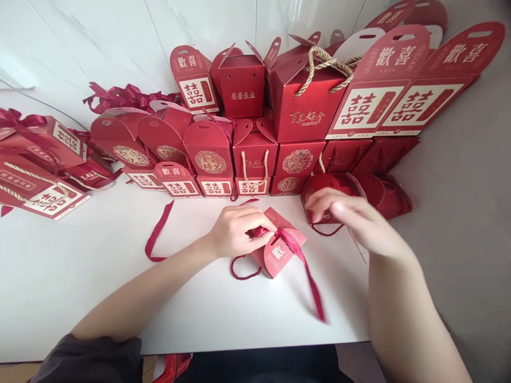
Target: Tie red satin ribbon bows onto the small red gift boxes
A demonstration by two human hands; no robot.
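A small red gift box [268,261] with rounded top flaps and pale lettering sits on the white table. My left hand [235,231] is closed on top of it, thumb and forefinger pinching a dark red ribbon [297,247] at the flaps. One ribbon tail hangs over the near right side, its end blurred; another length [154,239] curves over the table at left. A twisted red cord [241,277] loops out beside the box. My right hand [357,215], raised right of the box, has loosely bent fingers with nothing visible between them.
Rows of stacked red gift boxes [255,149] stand along the marbled wall. Boxes with ribbon bows [43,141] are piled at left, and bunched ribbons [128,98] lie behind. The table's front edge [255,351] runs before my body; a grey wall [459,213] bounds the right.
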